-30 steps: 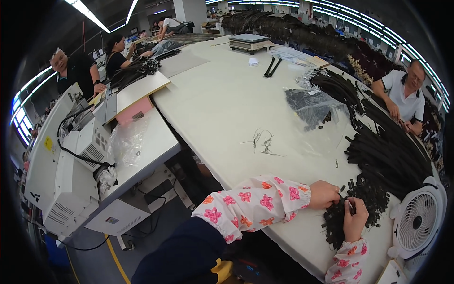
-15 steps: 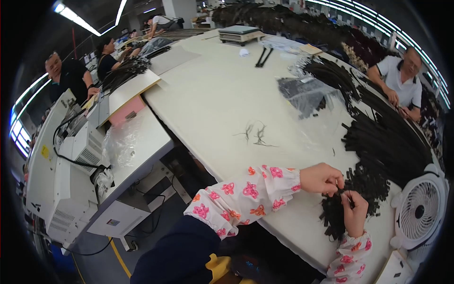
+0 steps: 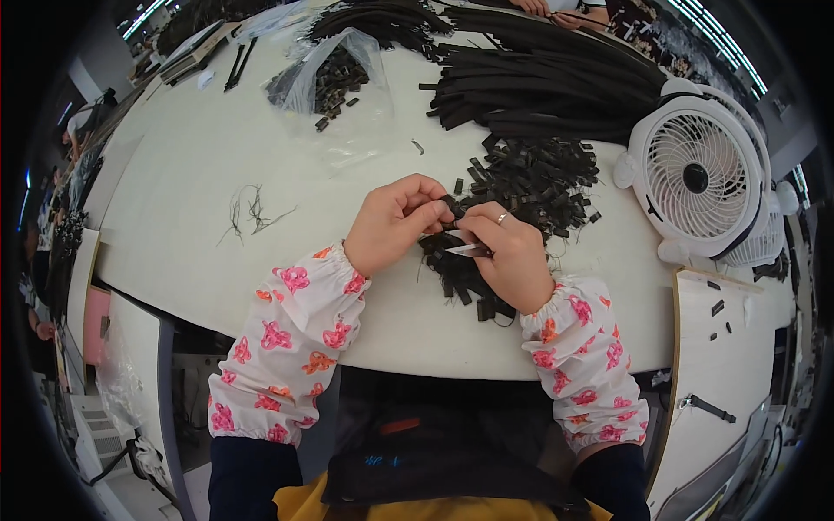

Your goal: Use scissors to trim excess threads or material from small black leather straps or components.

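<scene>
My left hand [image 3: 393,224], in a white floral sleeve cover, pinches a small black piece [image 3: 448,207] between thumb and fingers, above a loose pile of small black tab-like pieces with stray threads [image 3: 543,178]. My right hand [image 3: 514,260], with a ring, is closed on small metal snips [image 3: 464,249], their blades pointing left, close beside my left fingertips. Part of the piece is hidden by my fingers. Left of the pile, a few loose dark threads [image 3: 256,213] lie on the white table [image 3: 174,252].
A white fan [image 3: 673,174] stands at the right beside a side board [image 3: 721,347]. Long black strips [image 3: 547,87] and a clear bag of black pieces [image 3: 330,87] lie at the back. A co-worker's hands [image 3: 543,7] show at the top, other people at far left.
The view has turned down and right, centring my hands and the pile. The fingertips of both hands have come close together, and the snips' blades now show.
</scene>
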`<state>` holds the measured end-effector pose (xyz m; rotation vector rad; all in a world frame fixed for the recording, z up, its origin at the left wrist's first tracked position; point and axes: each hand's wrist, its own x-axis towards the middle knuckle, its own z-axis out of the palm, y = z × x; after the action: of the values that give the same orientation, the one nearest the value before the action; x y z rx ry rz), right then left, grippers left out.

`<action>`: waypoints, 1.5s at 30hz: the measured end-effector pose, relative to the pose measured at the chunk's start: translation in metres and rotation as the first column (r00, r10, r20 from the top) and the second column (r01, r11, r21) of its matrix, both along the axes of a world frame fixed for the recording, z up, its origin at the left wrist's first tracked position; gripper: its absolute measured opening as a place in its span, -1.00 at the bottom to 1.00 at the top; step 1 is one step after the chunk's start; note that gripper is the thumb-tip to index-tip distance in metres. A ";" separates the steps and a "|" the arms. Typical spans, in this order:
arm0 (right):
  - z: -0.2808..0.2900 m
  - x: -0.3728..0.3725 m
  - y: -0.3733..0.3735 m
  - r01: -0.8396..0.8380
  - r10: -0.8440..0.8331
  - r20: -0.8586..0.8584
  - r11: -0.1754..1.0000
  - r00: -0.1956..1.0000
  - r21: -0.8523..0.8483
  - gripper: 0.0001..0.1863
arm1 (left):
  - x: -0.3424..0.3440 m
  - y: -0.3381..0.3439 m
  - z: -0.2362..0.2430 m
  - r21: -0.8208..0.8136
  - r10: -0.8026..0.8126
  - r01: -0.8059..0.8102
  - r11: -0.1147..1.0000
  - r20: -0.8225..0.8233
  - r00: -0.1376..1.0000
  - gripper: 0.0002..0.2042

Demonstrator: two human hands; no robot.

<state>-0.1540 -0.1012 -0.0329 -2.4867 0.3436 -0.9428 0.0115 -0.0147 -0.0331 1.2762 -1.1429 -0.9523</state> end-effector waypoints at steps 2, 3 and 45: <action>-0.002 0.002 0.004 -0.020 0.023 0.039 0.997 0.999 -0.072 -0.75 | -0.006 -0.001 -0.002 -0.005 0.033 -0.034 0.999 -0.138 0.990 -0.88; -0.002 0.001 0.003 -0.013 0.016 0.037 0.997 0.999 -0.071 -0.75 | -0.007 -0.003 -0.001 -0.004 0.025 -0.026 1.000 -0.141 0.990 -0.88; 0.018 0.002 0.005 0.223 -0.282 -0.060 0.856 0.958 -0.467 -0.68 | -0.016 -0.005 -0.007 0.090 -0.039 0.069 0.994 -0.295 0.955 -0.89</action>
<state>-0.1523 -0.0962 -0.0150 -2.9976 0.5584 -1.0719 -0.0045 -0.0196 -0.0398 1.1405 -0.9114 -1.2082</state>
